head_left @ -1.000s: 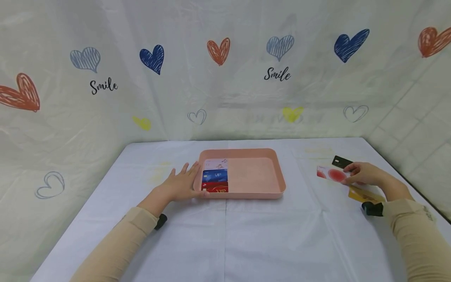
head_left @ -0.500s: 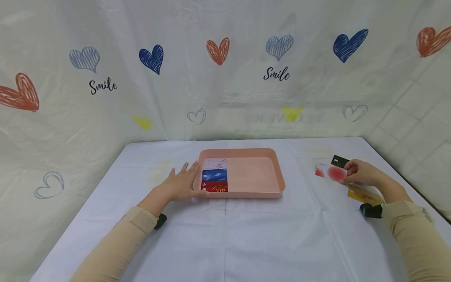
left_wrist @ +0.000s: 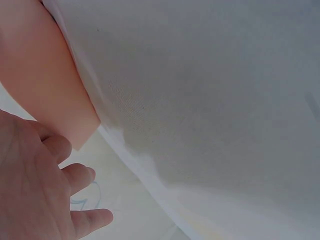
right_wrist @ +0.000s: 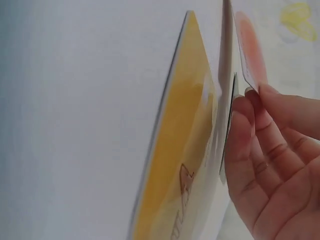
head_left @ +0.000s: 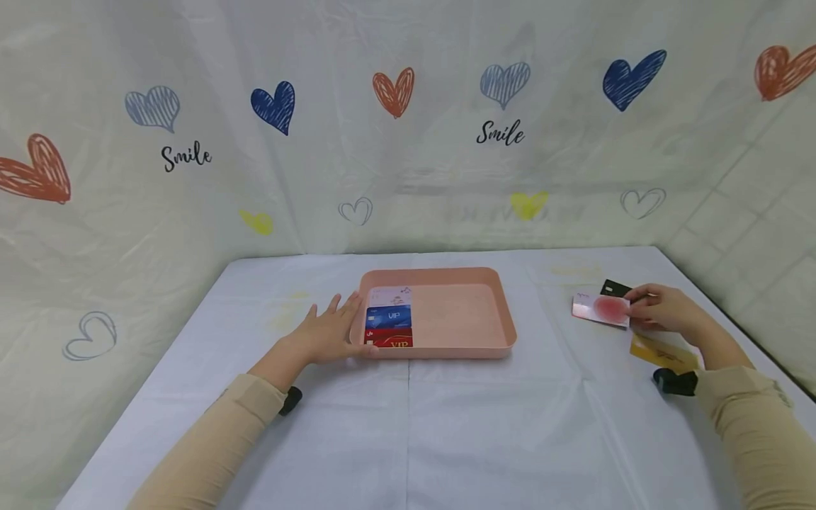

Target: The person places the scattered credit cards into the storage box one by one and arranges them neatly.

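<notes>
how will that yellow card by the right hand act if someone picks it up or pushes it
The yellow card is probably stiff, since its long edge runs straight in the right wrist view. It looks thin, so it should be light. Its glossy sheen suggests it may slip under a push.

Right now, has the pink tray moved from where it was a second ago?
No. In the head view, the pink tray sits in the same place against the tablecloth crease, with the left hand touching its left side.
</notes>
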Tool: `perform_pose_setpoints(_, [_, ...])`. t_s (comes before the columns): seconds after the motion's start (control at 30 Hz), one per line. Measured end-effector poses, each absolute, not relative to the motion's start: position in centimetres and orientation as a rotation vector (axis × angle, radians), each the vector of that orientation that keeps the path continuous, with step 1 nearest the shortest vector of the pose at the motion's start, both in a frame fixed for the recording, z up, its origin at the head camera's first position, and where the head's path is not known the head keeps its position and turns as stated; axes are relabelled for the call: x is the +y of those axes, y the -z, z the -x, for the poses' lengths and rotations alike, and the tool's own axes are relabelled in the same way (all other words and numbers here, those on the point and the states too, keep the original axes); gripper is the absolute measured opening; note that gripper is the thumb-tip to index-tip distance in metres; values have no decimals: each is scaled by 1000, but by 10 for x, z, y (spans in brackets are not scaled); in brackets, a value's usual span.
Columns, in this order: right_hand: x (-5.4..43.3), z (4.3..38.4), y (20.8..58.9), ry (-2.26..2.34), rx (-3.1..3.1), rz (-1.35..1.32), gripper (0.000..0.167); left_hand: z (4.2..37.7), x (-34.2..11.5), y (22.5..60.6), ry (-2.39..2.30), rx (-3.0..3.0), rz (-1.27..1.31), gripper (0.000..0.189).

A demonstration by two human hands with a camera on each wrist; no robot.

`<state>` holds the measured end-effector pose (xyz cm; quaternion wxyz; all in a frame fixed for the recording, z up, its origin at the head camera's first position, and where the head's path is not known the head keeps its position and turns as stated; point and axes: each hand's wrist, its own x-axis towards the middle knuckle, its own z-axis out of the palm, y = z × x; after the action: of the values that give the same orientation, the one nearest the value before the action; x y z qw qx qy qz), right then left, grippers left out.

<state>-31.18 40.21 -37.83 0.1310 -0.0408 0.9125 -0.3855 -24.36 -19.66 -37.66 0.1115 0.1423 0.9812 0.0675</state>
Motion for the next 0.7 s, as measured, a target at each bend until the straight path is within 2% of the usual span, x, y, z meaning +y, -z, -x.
perform_pose_setpoints(0.27, [403, 309, 382, 1439, 2507, 30, 40, 243, -197, 378, -209, 2872, -410, 111])
perform_pose_setpoints(0.43, [404, 307, 383, 1550, 2465, -7, 26, 243, -196, 378, -206, 2869, -410, 110])
perform_pose_setpoints(0.57, [400, 306, 382, 1708, 2386, -76, 6, 243, -196, 377, -200, 2876, -416, 110])
perform_pose_setpoints(0.7, [393, 306, 378, 1962, 2176, -172, 30, 243, -196, 376, -198, 2879, -412, 111])
